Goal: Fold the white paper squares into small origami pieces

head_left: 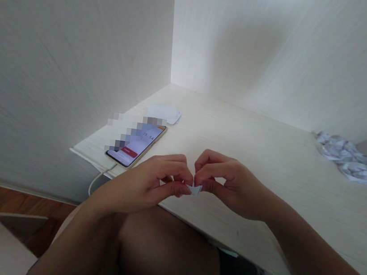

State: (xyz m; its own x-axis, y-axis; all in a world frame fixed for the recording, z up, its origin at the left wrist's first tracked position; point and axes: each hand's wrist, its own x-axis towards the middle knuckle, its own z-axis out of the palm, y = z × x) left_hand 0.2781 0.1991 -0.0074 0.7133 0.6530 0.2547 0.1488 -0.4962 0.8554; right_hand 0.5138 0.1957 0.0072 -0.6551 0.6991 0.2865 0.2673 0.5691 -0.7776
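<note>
Between my two hands is a small folded piece of white paper [194, 190], held just above the front part of the tabletop. My left hand [161, 177] pinches its left side between thumb and fingers. On the other side, my right hand [222, 178] grips it with thumb and curled fingertips. Only a small pointed bit of the paper shows below the fingertips; the rest is hidden by my fingers.
A phone [138, 143] with a lit screen lies left on the white table [238, 131], a cable [96, 180] running off the edge. Behind it are white paper sheets [163, 113]. Crumpled or folded white pieces [350, 157] lie far right. Walls enclose the left and back.
</note>
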